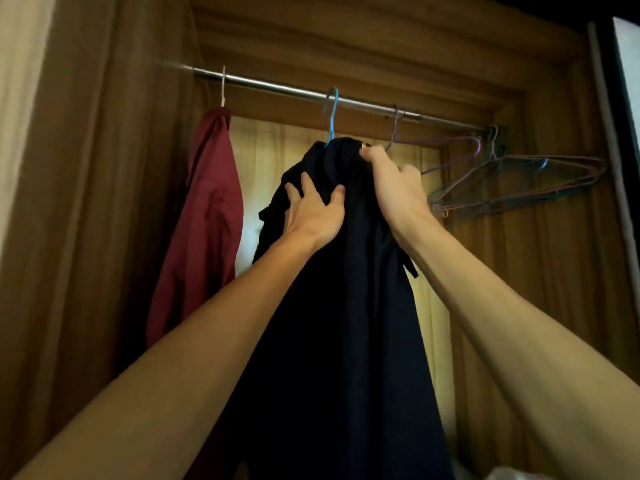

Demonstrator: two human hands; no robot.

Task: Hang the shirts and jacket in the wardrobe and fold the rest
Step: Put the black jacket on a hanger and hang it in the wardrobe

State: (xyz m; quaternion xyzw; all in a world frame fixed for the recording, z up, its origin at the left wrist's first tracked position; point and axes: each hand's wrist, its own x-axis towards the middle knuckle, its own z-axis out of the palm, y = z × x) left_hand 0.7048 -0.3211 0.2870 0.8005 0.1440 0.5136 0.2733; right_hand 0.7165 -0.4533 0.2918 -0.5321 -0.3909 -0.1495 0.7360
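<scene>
I see a red shirt (pixel 204 220) already hung at the left end of the rail (pixel 277 86). Below mid-rail a dark garment (pixel 346 323) hangs on a blue hanger (pixel 331 116) hooked over the rail, collar up, long axis straight down. My right grip (pixel 394 188) clenches its collar; my left grip (pixel 313 216), fingers spread, lies on its shoulder. I judge straightening and any folding remain.
</scene>
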